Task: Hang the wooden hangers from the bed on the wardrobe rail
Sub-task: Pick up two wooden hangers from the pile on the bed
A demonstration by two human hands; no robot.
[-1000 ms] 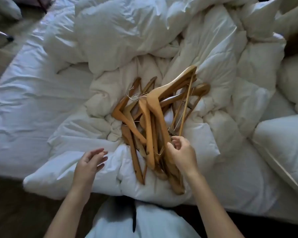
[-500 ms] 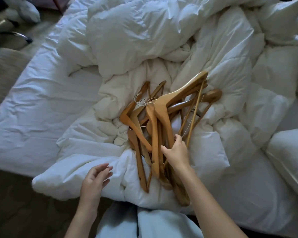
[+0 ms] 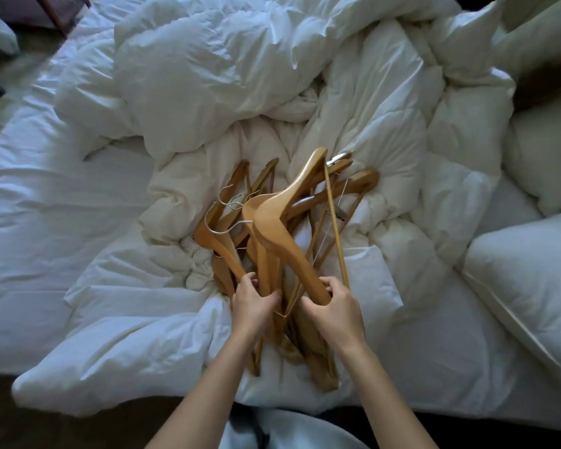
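Observation:
A tangled pile of several wooden hangers (image 3: 272, 228) with metal hooks lies on a rumpled white duvet (image 3: 208, 76) in the middle of the bed. My right hand (image 3: 334, 306) is closed around the lower arm of the topmost hanger (image 3: 292, 222), whose far end tilts up off the pile. My left hand (image 3: 253, 303) grips the lower ends of other hangers in the pile, just left of the right hand. The hooks point left. No wardrobe rail is in view.
A white sheet (image 3: 30, 222) covers the left part of the bed. Pillows (image 3: 531, 270) lie at the right. The dark floor (image 3: 0, 409) shows at the bottom left, and a chair leg (image 3: 55, 14) stands at the top left.
My left hand has moved right from the duvet onto the hangers and closed on them. My right hand has taken hold of the top hanger's arm and tilted it up.

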